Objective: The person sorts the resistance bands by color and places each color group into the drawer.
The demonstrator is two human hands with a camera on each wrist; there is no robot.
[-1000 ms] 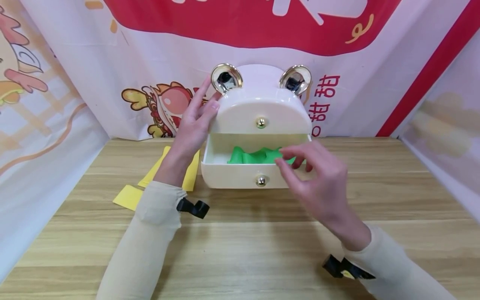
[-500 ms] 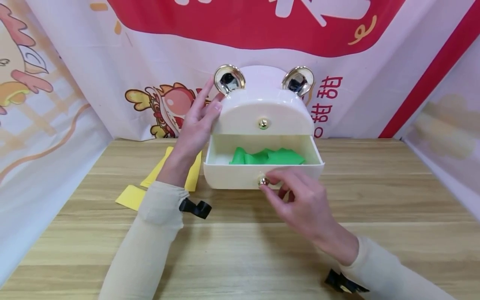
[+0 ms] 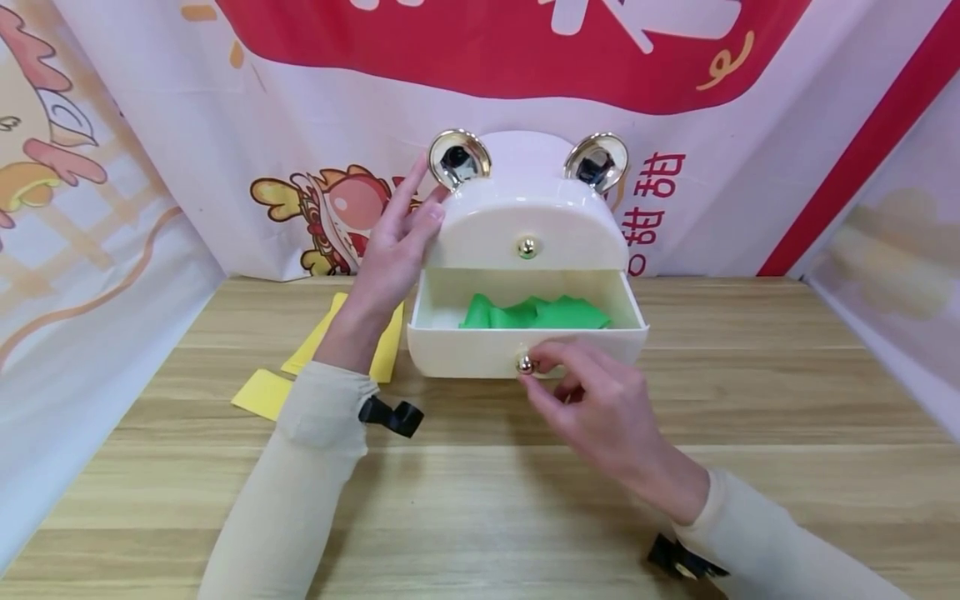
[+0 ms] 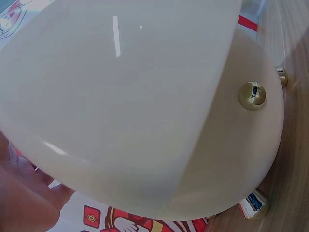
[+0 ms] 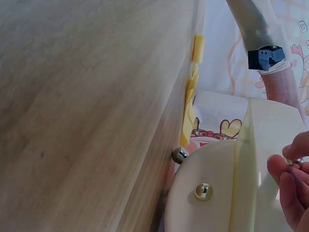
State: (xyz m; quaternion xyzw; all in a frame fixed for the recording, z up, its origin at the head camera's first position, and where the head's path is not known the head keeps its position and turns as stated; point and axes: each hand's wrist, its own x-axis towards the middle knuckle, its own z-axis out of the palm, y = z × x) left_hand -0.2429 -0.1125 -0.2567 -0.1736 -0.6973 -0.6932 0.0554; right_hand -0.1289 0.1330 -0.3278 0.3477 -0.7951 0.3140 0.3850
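A white frog-shaped drawer box [image 3: 525, 187] with gold-rimmed eyes stands at the back of the table. Its lower drawer [image 3: 465, 352] is pulled out, and a crumpled green sheet [image 3: 536, 314] lies inside. Thumb and index finger of my right hand [image 3: 600, 408] pinch the small gold knob [image 3: 525, 364] on the drawer front. The right wrist view shows those fingertips [image 5: 277, 169] closed around the knob. My left hand [image 3: 393, 250] rests along the box's left side, fingers extended up by the left eye. The upper compartment, with its own gold knob [image 3: 527, 247], is closed.
Several yellow pieces [image 3: 262, 394] lie on the wooden table [image 3: 480, 517] left of the box, partly behind my left forearm. A printed cloth backdrop [image 3: 712, 192] rises right behind the box, and more cloth hangs at both sides.
My right hand has come down and left from the green sheet in the drawer to the lower knob, which it now pinches. The left hand has stayed against the box.
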